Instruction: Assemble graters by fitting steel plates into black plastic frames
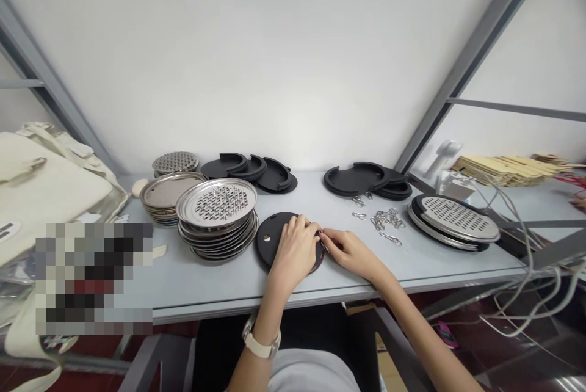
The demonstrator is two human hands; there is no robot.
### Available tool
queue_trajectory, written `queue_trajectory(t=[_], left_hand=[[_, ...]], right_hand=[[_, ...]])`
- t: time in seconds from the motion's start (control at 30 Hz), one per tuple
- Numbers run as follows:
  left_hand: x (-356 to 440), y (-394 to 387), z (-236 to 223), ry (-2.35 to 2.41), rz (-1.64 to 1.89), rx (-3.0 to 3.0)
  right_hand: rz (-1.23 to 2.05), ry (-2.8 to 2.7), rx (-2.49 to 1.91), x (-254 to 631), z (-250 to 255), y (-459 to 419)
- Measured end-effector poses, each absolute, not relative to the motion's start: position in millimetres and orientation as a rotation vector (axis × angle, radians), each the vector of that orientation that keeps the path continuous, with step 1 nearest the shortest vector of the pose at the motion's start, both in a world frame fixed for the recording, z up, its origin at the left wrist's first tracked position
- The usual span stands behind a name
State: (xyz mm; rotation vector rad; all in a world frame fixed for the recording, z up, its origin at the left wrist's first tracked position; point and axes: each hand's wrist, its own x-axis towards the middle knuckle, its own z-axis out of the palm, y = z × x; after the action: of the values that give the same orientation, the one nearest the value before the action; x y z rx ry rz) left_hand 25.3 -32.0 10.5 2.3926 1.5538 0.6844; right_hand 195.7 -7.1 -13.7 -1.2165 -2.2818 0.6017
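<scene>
A black round plate (271, 246) with a small hole and a slot lies flat near the table's front edge. My left hand (298, 248) rests over it, fingers bent and gripping its right side. At that same edge my right hand (348, 250) is closed in a pinch. A bit of shiny metal shows at its fingertips, like one of the loose wire hook clips (387, 220) lying in a small pile to the right; the fingers partly hide it. Just left of the plate stands a tall stack of round metal graters (217, 212).
Metal discs (171, 187) and another grater (175, 162) stand behind the stack. Black holders with raised rims (224, 165) lie along the wall, others (354, 178) farther right. Assembled graters (458, 219) sit at right, near white cables (526, 257). Cream bags (50, 178) crowd the left.
</scene>
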Motion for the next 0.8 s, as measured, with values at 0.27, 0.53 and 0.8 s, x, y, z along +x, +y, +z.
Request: queue_trajectory(t=[0.27,0.53,0.8], left_hand=[[25.0,-32.5,9.4,1.554,0.682,2.418],[24.9,-32.9,9.6,1.552,0.686,2.413],[25.2,-33.6,11.2,1.565,0.67,2.402]], right_hand=[[0.683,-2.17,-1.239,194.7,-12.6,-6.5],[0.785,-2.138,-1.206,195.4,-13.0,-6.0],[0.8,-2.141,-1.186,196.5,-13.0,-5.7]])
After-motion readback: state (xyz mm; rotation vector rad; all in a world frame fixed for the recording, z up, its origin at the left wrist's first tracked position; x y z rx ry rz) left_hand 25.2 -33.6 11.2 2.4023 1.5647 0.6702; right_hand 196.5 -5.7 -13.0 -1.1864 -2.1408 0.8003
